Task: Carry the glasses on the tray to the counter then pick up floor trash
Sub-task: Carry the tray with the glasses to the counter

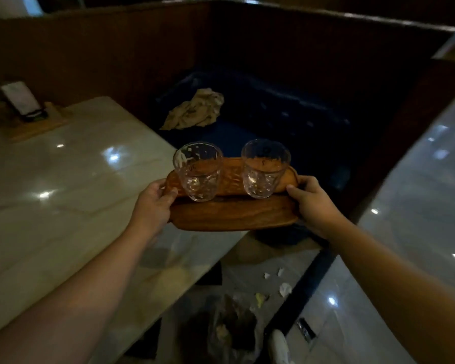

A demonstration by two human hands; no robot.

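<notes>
A wooden oval tray (pixel 231 212) is held in the air over the corner of a marble table. Two clear empty glasses stand upright on it, the left glass (pixel 198 170) and the right glass (pixel 264 168). My left hand (pixel 153 206) grips the tray's left end with the thumb on top. Gripping the right end is my right hand (pixel 314 203). Below, on the floor between the tables, lie several crumpled scraps of trash (pixel 284 288), white and yellowish.
The marble table (pixel 63 185) fills the left, with a menu stand (pixel 21 101) on a wooden board at its far end. Another glossy table (pixel 418 232) is on the right. A dark blue booth seat (pixel 273 122) ahead holds a crumpled cloth (pixel 195 110). A bin with a plastic bag (pixel 229 329) stands below.
</notes>
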